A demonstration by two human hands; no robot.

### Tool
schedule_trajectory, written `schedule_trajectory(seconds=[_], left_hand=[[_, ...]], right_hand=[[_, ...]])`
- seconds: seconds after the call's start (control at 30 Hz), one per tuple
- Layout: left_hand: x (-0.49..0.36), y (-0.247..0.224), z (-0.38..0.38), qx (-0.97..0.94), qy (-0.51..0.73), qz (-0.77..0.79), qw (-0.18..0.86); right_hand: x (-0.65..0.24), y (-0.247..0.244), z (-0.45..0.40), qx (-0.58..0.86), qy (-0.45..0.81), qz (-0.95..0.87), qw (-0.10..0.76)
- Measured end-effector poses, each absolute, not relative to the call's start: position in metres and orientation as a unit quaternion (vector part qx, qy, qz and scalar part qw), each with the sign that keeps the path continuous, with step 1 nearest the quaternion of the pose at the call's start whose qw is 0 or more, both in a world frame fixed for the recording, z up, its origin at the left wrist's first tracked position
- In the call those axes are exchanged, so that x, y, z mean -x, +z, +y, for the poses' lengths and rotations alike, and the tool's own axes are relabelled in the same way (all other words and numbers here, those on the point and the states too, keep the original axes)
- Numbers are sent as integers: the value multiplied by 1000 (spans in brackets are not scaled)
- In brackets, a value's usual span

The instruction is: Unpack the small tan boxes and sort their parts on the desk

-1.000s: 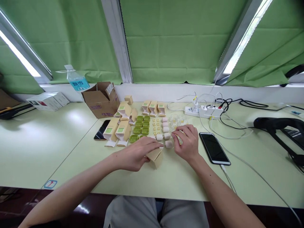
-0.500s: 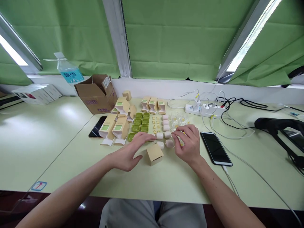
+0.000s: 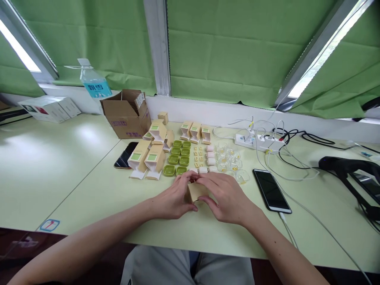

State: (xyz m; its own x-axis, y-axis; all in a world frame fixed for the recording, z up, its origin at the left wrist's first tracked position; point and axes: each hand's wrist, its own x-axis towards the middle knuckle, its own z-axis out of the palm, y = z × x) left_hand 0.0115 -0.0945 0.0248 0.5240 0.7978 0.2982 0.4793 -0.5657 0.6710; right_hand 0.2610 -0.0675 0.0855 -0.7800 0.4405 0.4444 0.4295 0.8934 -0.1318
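Between both hands is a small tan cardboard box (image 3: 197, 191), close to the front of the table. My left hand (image 3: 175, 198) is closed around its left side. My right hand (image 3: 222, 194) grips it from the right, thumb low on the near face and fingers over the far edge. Just beyond the hands are white and pinkish marshmallow-like pieces (image 3: 211, 161), partly covered by the fingers. Left of them lie small yellow pieces (image 3: 196, 153) in rows and green square trays (image 3: 173, 159). Clear plastic cups (image 3: 234, 163) stand to the right.
Opened tan boxes (image 3: 154, 158) stand left of the trays, with a brown carton (image 3: 126, 116) and a water bottle (image 3: 95, 81) behind. A phone (image 3: 271, 190) lies at right with its cable. A power strip (image 3: 259, 141) with tangled cords is at the back.
Both hands have come together nearer to me and taken hold of the small tan box, which stood alone on the table. My right hand has left the white pieces. The view has shifted slightly.
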Motion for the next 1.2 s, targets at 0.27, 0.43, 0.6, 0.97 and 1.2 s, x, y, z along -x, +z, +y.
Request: schedule_trajectory(seconds=[0.27, 0.43, 0.6, 0.97, 1.2], left_hand=[[-12, 15, -88, -815, 347, 370, 280], [-9, 15, -87, -831, 355, 339, 263], [-7, 14, -88, -838, 350, 328, 259], [-18, 14, -95, -824, 354, 350, 270], [-18, 10, -91, -824, 438, 295, 205]], right_hand=[[-239, 106, -84, 195, -189, -958, 91], [-226, 92, -94, 176, -293, -936, 77], [-224, 76, -96, 160, -322, -927, 108], [-245, 85, -46, 346, 193, -852, 341], [-255, 64, -39, 286, 250, -790, 481]])
